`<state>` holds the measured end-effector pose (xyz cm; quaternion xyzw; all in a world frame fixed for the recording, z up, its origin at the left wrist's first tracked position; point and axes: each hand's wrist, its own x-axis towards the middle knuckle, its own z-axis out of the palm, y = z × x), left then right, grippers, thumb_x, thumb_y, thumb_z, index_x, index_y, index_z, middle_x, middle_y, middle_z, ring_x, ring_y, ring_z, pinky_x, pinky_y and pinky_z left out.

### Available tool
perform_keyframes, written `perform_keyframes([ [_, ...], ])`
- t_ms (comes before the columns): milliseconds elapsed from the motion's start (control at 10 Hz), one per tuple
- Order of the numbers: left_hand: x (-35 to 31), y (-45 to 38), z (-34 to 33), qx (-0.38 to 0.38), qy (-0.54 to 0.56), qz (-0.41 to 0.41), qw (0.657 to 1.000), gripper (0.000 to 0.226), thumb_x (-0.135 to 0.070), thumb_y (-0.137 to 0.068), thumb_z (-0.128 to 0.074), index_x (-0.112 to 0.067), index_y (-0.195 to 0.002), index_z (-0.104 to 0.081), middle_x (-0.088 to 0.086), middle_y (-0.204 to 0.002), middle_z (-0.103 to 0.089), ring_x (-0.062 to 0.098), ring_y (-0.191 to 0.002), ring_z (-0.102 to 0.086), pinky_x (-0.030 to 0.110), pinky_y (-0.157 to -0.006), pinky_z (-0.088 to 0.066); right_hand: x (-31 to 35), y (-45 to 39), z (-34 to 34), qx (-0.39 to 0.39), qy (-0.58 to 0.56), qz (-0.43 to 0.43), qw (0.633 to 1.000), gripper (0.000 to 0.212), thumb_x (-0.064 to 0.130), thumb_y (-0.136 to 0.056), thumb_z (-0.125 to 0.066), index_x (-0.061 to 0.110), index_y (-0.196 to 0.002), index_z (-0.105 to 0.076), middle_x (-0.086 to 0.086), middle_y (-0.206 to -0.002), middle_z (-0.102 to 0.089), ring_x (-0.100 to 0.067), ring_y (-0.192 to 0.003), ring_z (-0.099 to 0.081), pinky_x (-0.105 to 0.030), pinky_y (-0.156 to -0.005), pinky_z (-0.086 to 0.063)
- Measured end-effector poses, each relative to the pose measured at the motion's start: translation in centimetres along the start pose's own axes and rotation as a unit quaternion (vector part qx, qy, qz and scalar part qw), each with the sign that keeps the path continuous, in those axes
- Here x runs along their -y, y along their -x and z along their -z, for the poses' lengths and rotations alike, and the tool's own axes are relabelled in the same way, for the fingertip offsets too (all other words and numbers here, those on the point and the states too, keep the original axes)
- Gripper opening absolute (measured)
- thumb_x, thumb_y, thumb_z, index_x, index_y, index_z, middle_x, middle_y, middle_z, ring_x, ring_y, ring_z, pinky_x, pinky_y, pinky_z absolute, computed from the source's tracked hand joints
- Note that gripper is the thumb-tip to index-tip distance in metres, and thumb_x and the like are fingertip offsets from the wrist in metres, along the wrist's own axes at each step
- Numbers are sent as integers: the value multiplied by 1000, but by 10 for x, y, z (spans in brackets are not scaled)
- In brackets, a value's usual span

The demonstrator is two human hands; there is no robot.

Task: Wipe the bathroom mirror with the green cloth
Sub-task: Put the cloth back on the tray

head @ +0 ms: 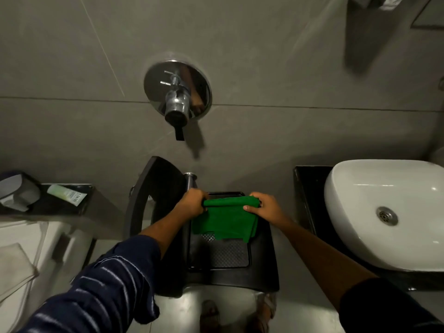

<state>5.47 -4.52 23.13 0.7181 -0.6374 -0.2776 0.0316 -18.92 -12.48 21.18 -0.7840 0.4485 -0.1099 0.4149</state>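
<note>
The green cloth (224, 219) hangs folded between both hands, low in the middle of the head view, above a black stool (230, 258). My left hand (192, 204) grips the cloth's upper left corner. My right hand (263, 206) pinches its upper right corner. The lower part of the cloth drapes over the stool's textured seat. A corner of what may be the mirror (430, 14) shows at the top right, mostly cut off by the frame.
A chrome tap fitting (177, 92) juts from the grey tiled wall above the hands. A white basin (384, 212) sits on a dark counter at the right. At the left are a toilet cistern (28, 251), and a shelf with a tube (66, 194).
</note>
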Motion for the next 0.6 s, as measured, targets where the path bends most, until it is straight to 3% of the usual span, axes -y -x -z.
perform_keyframes([
  [200,20,-16,-18,-116,93,62,987,29,5,-70,-61,-11,-91,-73,15,-97,-71,31,-91,-67,41,-86,-55,-11,-25,-24,-78,36,-29,996,11,13,-74,-75,17,-75,-66,-8,-72,-64,-20,-69,-59,-30,-63,-44],
  [300,26,-16,-40,-144,70,55,986,30,5,-71,-61,-9,-96,-71,16,-102,-65,32,-93,-64,39,-86,-54,-20,-28,-43,-85,48,-43,994,6,8,-74,-72,7,-78,-69,-18,-81,-69,-21,-72,-59,-31,-66,-46],
  [400,43,-12,-72,-42,41,66,996,35,0,-75,-60,-11,-107,-68,16,-112,-65,32,-102,-63,36,-93,-51,-42,-21,-59,-13,73,-78,994,14,6,-75,-69,4,-89,-71,-20,-98,-70,-27,-87,-64,-36,-81,-53],
  [500,61,14,-123,173,-48,113,977,44,-21,-78,-63,-19,-123,-58,13,-127,-61,32,-113,-61,37,-99,-49,-73,13,-82,155,135,-154,967,29,5,-83,-61,7,-111,-67,-17,-123,-64,-29,-113,-60,-31,-100,-44],
  [600,51,12,-123,159,-39,102,981,46,-20,-81,-61,-12,-126,-54,16,-129,-60,33,-116,-58,38,-101,-46,-73,21,-80,152,115,-180,965,28,4,-87,-56,5,-113,-65,-17,-124,-63,-30,-113,-59,-33,-100,-45],
])
